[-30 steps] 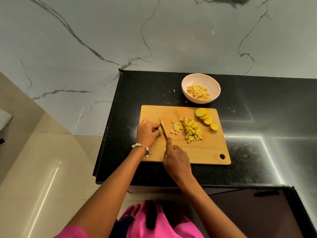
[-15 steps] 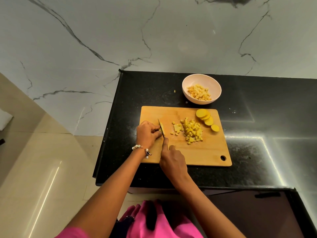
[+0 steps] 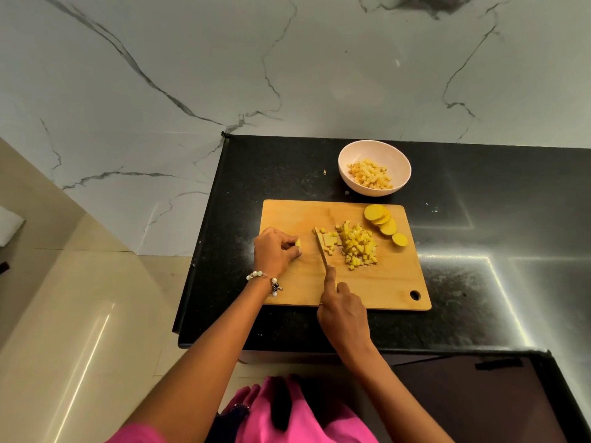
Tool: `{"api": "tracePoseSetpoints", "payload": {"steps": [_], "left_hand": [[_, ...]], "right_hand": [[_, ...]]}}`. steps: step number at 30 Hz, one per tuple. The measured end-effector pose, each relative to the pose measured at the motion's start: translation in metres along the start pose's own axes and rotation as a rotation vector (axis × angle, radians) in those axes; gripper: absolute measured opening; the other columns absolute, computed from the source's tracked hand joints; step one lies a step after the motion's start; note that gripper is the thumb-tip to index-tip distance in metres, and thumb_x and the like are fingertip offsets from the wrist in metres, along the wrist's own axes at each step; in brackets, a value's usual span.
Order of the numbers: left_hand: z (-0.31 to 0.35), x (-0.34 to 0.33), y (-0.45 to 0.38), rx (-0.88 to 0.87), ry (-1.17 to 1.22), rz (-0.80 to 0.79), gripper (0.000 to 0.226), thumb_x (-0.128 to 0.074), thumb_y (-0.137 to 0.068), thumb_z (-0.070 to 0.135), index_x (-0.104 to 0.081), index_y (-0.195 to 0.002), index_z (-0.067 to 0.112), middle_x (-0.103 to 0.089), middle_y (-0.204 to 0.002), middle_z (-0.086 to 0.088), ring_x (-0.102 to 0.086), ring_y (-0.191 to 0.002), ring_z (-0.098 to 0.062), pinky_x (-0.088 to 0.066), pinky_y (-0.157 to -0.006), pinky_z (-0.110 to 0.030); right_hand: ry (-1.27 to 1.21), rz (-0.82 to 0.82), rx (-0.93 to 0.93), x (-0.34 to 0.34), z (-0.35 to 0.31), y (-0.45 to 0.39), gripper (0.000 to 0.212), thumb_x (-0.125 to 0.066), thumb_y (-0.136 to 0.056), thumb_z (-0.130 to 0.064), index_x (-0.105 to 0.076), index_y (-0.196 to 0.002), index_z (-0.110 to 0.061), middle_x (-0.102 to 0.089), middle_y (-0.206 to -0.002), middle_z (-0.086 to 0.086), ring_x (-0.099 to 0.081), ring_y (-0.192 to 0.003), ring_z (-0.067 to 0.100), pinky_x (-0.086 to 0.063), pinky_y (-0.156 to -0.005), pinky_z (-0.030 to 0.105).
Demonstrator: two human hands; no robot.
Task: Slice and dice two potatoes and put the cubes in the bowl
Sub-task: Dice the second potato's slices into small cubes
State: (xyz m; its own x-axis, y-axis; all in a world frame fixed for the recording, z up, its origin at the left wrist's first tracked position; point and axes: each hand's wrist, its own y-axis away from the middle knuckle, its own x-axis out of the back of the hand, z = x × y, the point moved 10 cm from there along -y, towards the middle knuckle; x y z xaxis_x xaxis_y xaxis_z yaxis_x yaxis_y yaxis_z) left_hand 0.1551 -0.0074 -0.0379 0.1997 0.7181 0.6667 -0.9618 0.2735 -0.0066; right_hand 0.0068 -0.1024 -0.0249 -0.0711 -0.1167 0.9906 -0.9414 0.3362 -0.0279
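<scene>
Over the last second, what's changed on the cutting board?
The knife, gripped by the right hand, swept right from the left hand, pushing cut bits to the cube pile. The left hand still pinches a potato piece. Slices and bowl unmoved.

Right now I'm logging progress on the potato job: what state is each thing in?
bowl: upright, partly filled with cubes
cutting board: flat on the counter
potato slices: round, uncut, overlapping
cube pile: diced, on the board
knife: blade beside the pile
left hand: pinches a potato piece
right hand: grips the knife
</scene>
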Motion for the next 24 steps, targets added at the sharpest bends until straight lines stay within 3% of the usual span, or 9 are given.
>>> {"api": "tracePoseSetpoints", "payload": {"steps": [2, 5, 7, 12, 14, 19, 21, 24], "left_hand": [[-0.001, 0.0, 0.001, 0.007, 0.011, -0.003, 0.034, -0.082, -0.069, 0.02, -0.073, -0.1, 0.01, -0.065, -0.097, -0.005, -0.062, -0.079, -0.013, -0.053, -0.079, -0.027], [-0.003, 0.002, 0.002, 0.024, 0.046, -0.006, 0.036, -0.082, -0.068, 0.02, -0.073, -0.101, 0.011, -0.064, -0.095, -0.002, -0.058, -0.075, -0.007, -0.048, -0.071, -0.012], [-0.005, 0.003, 0.003, 0.046, 0.076, -0.01, 0.038, -0.083, -0.067, 0.02, -0.072, -0.102, 0.012, -0.061, -0.092, 0.003, -0.055, -0.071, -0.001, -0.043, -0.064, -0.003], [-0.008, 0.003, 0.004, 0.056, 0.074, -0.013, 0.038, -0.083, -0.068, 0.019, -0.072, -0.103, 0.012, -0.059, -0.094, 0.004, -0.055, -0.074, -0.002, -0.04, -0.061, 0.001], [-0.008, 0.003, 0.003, 0.045, 0.043, -0.001, 0.034, -0.08, -0.071, 0.019, -0.072, -0.103, 0.011, -0.063, -0.098, 0.001, -0.056, -0.081, -0.005, -0.039, -0.066, -0.002], [-0.011, 0.011, 0.004, 0.039, 0.056, 0.099, 0.018, -0.069, -0.083, 0.014, -0.073, -0.099, 0.008, -0.067, -0.1, -0.006, -0.063, -0.091, -0.016, -0.05, -0.082, -0.025], [-0.017, 0.023, 0.007, 0.077, 0.122, 0.222, 0.011, -0.063, -0.086, 0.008, -0.072, -0.093, 0.007, -0.066, -0.098, -0.008, -0.066, -0.078, -0.015, -0.055, -0.074, -0.025], [-0.03, 0.033, 0.015, 0.174, 0.239, 0.334, 0.012, -0.058, -0.089, 0.005, -0.07, -0.09, 0.007, -0.065, -0.099, -0.01, -0.063, -0.058, -0.005, -0.049, -0.054, -0.008]], "right_hand": [[-0.011, -0.053, -0.019, -0.002, 0.01, -0.004, 0.069, -0.07, -0.07, -0.005, -0.046, -0.134, 0.005, -0.06, -0.072, 0.015, -0.055, -0.048, 0.03, -0.031, -0.041, 0.032], [-0.172, -0.065, 0.0, -0.002, 0.012, -0.006, 0.06, -0.036, -0.094, -0.011, -0.014, -0.15, -0.005, -0.059, -0.102, 0.017, -0.058, -0.083, 0.034, -0.039, -0.065, 0.038], [-0.226, -0.021, 0.007, 0.006, 0.009, -0.007, 0.059, -0.035, -0.095, -0.012, -0.015, -0.15, -0.006, -0.06, -0.101, 0.017, -0.056, -0.084, 0.034, -0.034, -0.065, 0.038], [-0.276, -0.022, 0.062, 0.011, -0.011, -0.013, 0.055, -0.035, -0.097, -0.013, -0.021, -0.149, -0.006, -0.062, -0.102, 0.018, -0.056, -0.086, 0.035, -0.027, -0.063, 0.034], [-0.288, -0.039, 0.077, 0.009, -0.016, -0.015, 0.054, -0.034, -0.097, -0.014, -0.021, -0.149, -0.006, -0.062, -0.103, 0.018, -0.056, -0.086, 0.035, -0.028, -0.063, 0.034], [-0.276, -0.095, 0.08, 0.0, -0.024, -0.01, 0.056, -0.034, -0.097, -0.015, -0.017, -0.15, -0.009, -0.06, -0.11, 0.017, -0.056, -0.092, 0.036, -0.032, -0.066, 0.036], [-0.248, -0.142, 0.094, -0.007, -0.031, -0.006, 0.057, -0.033, -0.097, -0.015, -0.014, -0.15, -0.01, -0.059, -0.112, 0.017, -0.056, -0.094, 0.035, -0.036, -0.068, 0.037], [-0.202, -0.192, 0.094, -0.015, -0.034, -0.002, 0.06, -0.032, -0.096, -0.015, -0.008, -0.151, -0.011, -0.057, -0.114, 0.016, -0.056, -0.094, 0.034, -0.037, -0.068, 0.036]]}}
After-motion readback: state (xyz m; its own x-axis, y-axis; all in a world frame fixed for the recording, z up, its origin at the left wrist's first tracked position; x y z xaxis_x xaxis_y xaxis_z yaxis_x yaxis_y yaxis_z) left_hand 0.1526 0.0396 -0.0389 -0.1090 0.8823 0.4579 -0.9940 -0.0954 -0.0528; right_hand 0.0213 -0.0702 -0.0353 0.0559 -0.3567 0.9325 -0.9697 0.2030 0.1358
